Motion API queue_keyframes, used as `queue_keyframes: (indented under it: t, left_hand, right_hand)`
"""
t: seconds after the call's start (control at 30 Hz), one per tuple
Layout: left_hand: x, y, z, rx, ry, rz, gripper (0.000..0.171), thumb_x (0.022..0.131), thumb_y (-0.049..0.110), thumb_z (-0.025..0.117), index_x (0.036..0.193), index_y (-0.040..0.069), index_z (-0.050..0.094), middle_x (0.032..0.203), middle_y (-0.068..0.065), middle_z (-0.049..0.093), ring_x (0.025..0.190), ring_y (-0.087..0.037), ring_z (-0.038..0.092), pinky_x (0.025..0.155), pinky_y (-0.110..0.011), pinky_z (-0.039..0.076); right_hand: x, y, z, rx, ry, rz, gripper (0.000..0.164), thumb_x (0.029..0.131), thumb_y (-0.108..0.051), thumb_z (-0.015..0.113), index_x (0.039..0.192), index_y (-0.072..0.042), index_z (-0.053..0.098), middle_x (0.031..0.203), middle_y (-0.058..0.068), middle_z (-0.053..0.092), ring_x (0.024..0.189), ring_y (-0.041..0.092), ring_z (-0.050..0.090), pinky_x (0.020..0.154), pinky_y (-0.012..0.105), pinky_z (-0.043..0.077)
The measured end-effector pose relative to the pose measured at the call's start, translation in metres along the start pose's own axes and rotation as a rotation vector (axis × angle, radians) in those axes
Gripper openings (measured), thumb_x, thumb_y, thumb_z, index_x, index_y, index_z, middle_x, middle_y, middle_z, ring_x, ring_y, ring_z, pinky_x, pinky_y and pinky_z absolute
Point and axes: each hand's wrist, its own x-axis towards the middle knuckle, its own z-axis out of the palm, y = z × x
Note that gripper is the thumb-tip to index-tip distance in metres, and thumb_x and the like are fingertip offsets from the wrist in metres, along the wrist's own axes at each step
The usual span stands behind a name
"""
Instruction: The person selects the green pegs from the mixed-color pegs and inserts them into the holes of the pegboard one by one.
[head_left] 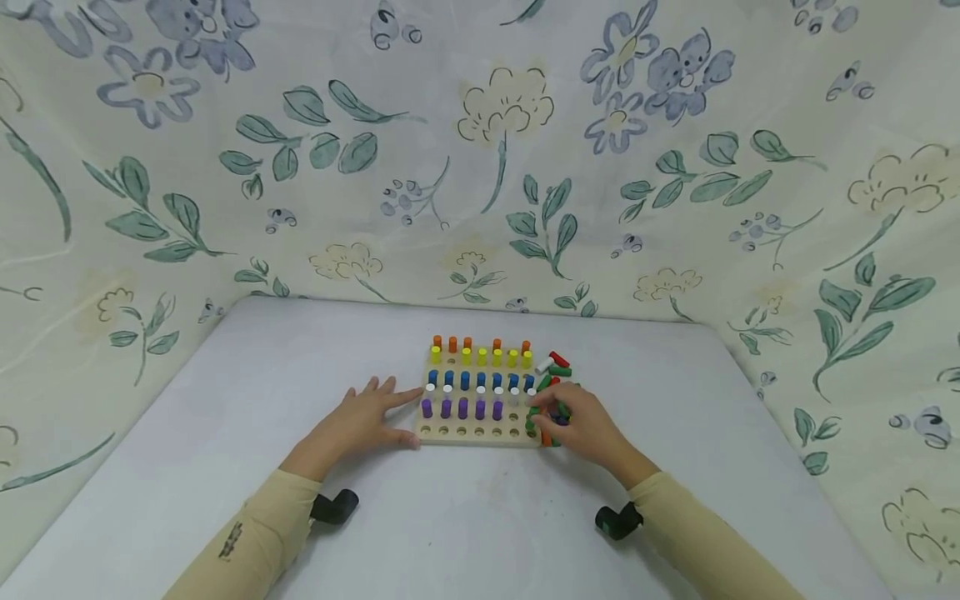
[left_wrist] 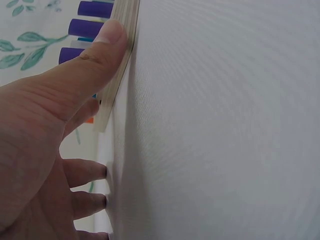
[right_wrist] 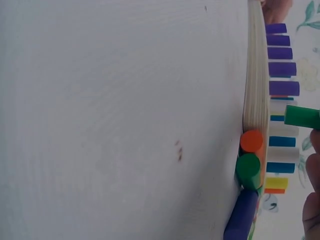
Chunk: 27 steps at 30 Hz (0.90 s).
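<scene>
A wooden pegboard [head_left: 442, 441] lies on the white table with rows of orange, yellow, blue, white and purple pegs [head_left: 462, 409] standing in it. The front row of holes is bare along most of its length. My left hand [head_left: 356, 423] has its fingers spread; its thumb and index fingertip touch the board's left edge. Over the board's right end, my right hand [head_left: 588, 427] pinches a green peg [right_wrist: 301, 116]. In the right wrist view that peg is tilted on its side, above the tops of the purple pegs, and its far end is out of frame.
Loose pegs lie along the board's right side, among them a red peg [head_left: 559, 359], a white peg [head_left: 545, 365], an orange peg [right_wrist: 251, 141] and a purple peg [right_wrist: 241, 215]. A floral cloth [head_left: 480, 167] rises behind the table [head_left: 480, 525].
</scene>
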Motion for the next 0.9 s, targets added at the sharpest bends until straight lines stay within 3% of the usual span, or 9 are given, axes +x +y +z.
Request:
queue_keyframes:
  t: [0.17, 0.67, 0.9]
  left_hand:
    - [-0.001, 0.0, -0.001, 0.002, -0.001, 0.003, 0.087, 0.066, 0.067, 0.066, 0.14, 0.029, 0.042, 0.147, -0.026, 0.026, 0.134, -0.051, 0.013, 0.104, -0.067, 0.008]
    - [-0.001, 0.0, 0.0, -0.001, 0.001, 0.013, 0.084, 0.067, 0.065, 0.067, 0.14, 0.03, 0.042, 0.147, -0.026, 0.026, 0.134, -0.052, 0.014, 0.104, -0.068, 0.009]
    - [-0.002, -0.001, 0.001, 0.007, 0.014, 0.017, 0.085, 0.067, 0.066, 0.066, 0.14, 0.031, 0.042, 0.147, -0.026, 0.027, 0.134, -0.051, 0.015, 0.104, -0.068, 0.009]
  right_hand:
    - [0.003, -0.004, 0.003, -0.009, -0.016, -0.005, 0.019, 0.084, -0.028, 0.069, 0.102, -0.026, 0.064, 0.097, -0.018, 0.06, 0.086, 0.009, 0.056, 0.079, 0.035, 0.051]
    - [0.011, -0.012, 0.019, 0.025, -0.027, -0.094, 0.017, 0.085, -0.027, 0.067, 0.101, -0.021, 0.065, 0.098, -0.016, 0.062, 0.085, 0.01, 0.057, 0.073, 0.028, 0.051]
    - [0.014, -0.015, 0.023, 0.004, -0.028, -0.067, 0.017, 0.085, -0.03, 0.068, 0.101, -0.026, 0.065, 0.095, -0.021, 0.06, 0.084, 0.009, 0.055, 0.072, 0.028, 0.049]
